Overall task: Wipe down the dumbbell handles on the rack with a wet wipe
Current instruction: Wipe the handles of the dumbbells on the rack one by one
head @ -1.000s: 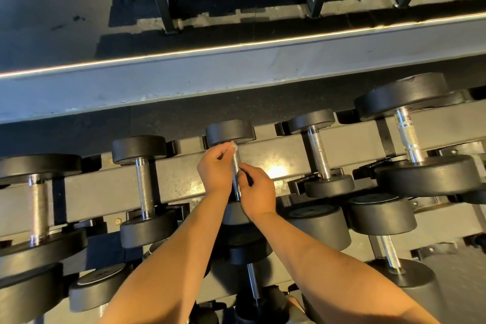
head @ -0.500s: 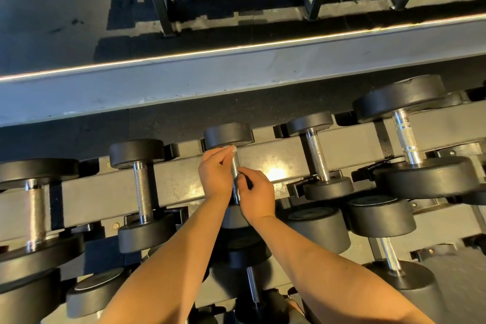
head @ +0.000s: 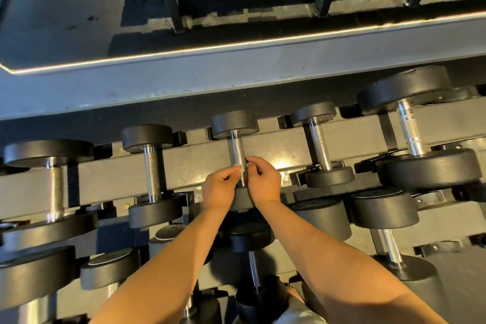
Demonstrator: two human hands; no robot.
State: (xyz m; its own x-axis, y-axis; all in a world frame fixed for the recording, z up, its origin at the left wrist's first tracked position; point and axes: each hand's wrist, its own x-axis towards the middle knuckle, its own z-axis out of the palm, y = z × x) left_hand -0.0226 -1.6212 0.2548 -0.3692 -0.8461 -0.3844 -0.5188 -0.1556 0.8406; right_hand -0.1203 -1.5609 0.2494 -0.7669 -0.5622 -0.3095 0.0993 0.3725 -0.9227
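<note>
So, head view: our left hand (head: 221,187) pinches a bit of white wipe (head: 238,166) against the handle (head: 237,148) of the middle dumbbell (head: 234,123) on the rack's (head: 189,166) top row, near its lower end. Our right hand (head: 264,181) curls its fingers round the same handle from the other side, just beside the left. More dumbbells (head: 314,113) sit either side and below.

On the rack's (head: 184,168) top tier, five dumbbells (head: 152,166) abreast. At the middle handle's (head: 237,148) near end, left hand (head: 219,189) and wet wipe (head: 238,167) leftward, right hand (head: 264,180) rightward.
</note>
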